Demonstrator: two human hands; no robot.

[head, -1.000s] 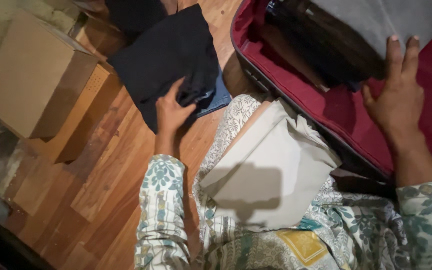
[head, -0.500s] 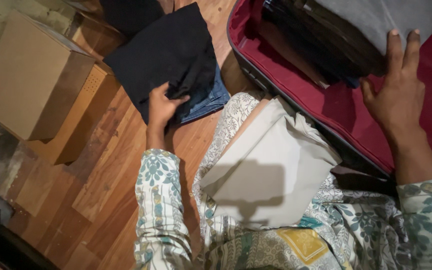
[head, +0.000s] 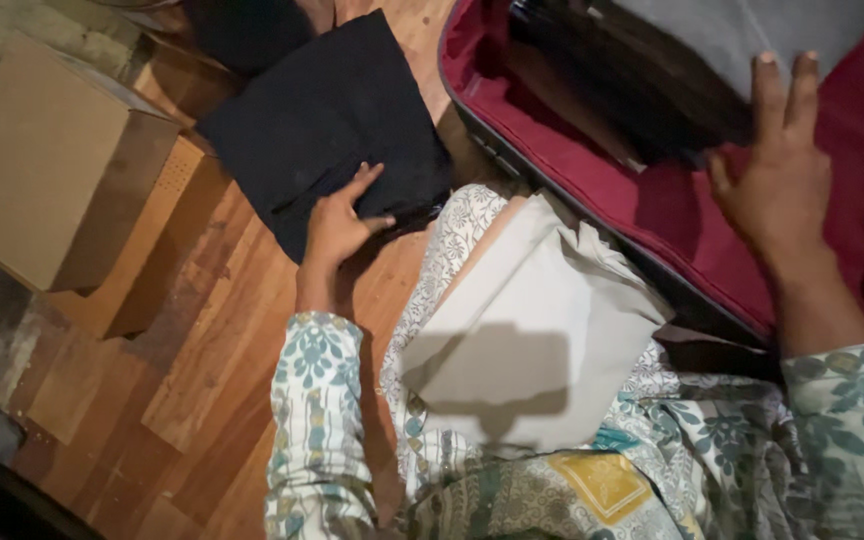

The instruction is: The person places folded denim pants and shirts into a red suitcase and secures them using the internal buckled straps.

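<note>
My left hand (head: 337, 225) rests with fingers spread on the near corner of a folded black garment (head: 322, 120) lying on the wooden floor. My right hand (head: 782, 180) lies flat, fingers together, inside an open suitcase with a dark red lining (head: 682, 225), touching the edge of a grey garment (head: 742, 35) stacked over dark folded clothes (head: 612, 80). A folded beige cloth (head: 532, 330) sits on my lap between the two arms.
A cardboard box (head: 52, 160) stands on a low wooden board (head: 152, 240) at the left. Another dark item (head: 242, 30) lies beyond the black garment. A dark object (head: 2, 490) fills the bottom left corner.
My left hand has let go of the black garment's lifted corner and now presses it flat; the blue denim beneath is covered. The right hand stays in place.
</note>
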